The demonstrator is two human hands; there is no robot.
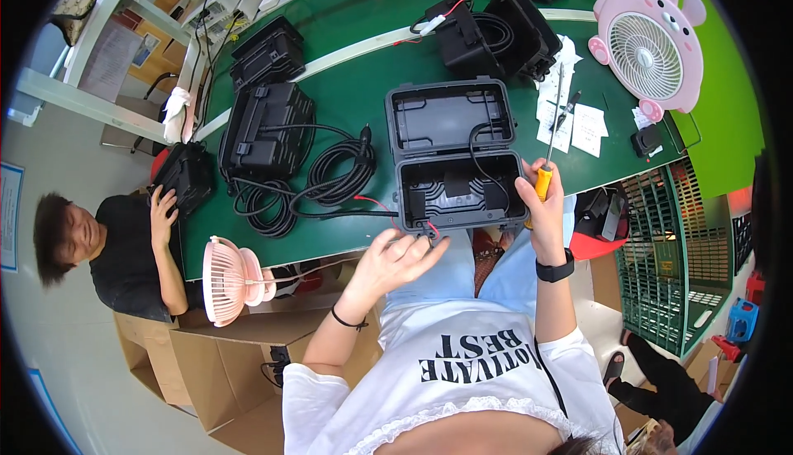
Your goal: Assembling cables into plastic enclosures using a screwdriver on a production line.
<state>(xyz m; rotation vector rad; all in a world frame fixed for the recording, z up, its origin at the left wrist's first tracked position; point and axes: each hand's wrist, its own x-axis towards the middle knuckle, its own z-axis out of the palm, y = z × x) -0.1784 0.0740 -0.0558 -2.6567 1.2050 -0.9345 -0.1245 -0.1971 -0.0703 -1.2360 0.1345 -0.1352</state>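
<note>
An open dark grey plastic case (pixel 399 199) lies at the table's front edge, its lid (pixel 450 120) folded back. A black cable runs inside it, from the base up to the lid. My left hand (pixel 398 261) is at the case's front wall with curled fingers, by a short red wire (pixel 434 229); whatever the fingertips hold is hidden. In my right hand (pixel 547 215) is a screwdriver (pixel 543 181) with a yellow handle, its long shaft pointing away from me. That hand also touches the case's right front corner. Left of the case lies a coiled black cable (pixel 337 170).
More black cases (pixel 268 128) stand at left and at the back of the green table (pixel 355 66). Papers (pixel 588 128) and a pink fan (pixel 648 50) are at right, above a green crate (pixel 652 265). A co-worker (pixel 124 240) sits at left, near a small pink fan (pixel 231 281).
</note>
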